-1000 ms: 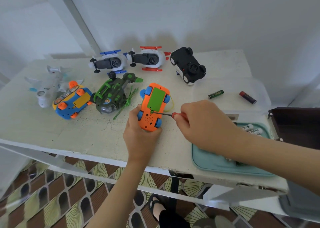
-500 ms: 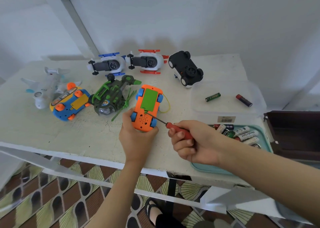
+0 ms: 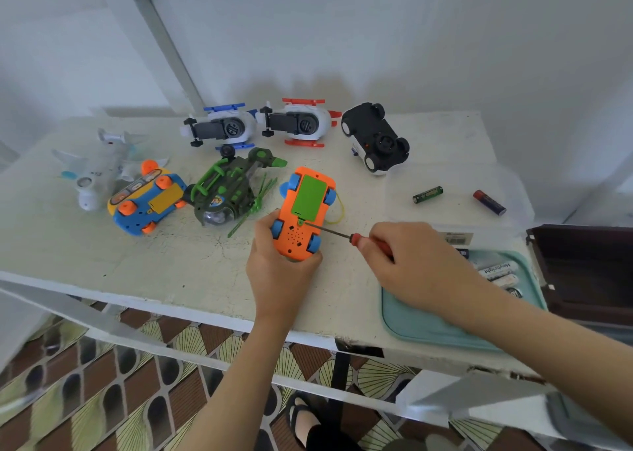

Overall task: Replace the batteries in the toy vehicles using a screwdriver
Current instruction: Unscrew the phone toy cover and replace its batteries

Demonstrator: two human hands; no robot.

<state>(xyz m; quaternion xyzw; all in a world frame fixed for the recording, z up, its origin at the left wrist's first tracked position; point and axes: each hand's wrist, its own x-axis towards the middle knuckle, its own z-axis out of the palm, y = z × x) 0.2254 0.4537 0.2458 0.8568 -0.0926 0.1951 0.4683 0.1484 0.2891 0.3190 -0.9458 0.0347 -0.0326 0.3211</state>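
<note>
Orange plastic car (image 3: 301, 218), centre frame, seems light and slippery to us, so our left hand (image 3: 274, 272) clasps its near end while our right hand (image 3: 411, 265) grips the screwdriver (image 3: 354, 237) against its hatch screw (image 3: 300, 223).

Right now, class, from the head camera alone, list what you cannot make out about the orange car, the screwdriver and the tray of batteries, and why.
All in the head view:
The screw on the orange car: too small to tell if loosened.
The screwdriver handle: mostly wrapped by the right hand.
The batteries in the teal tray: count unknown, the right hand and forearm cover some.
Car's near end: cupped by the left hand.
</note>
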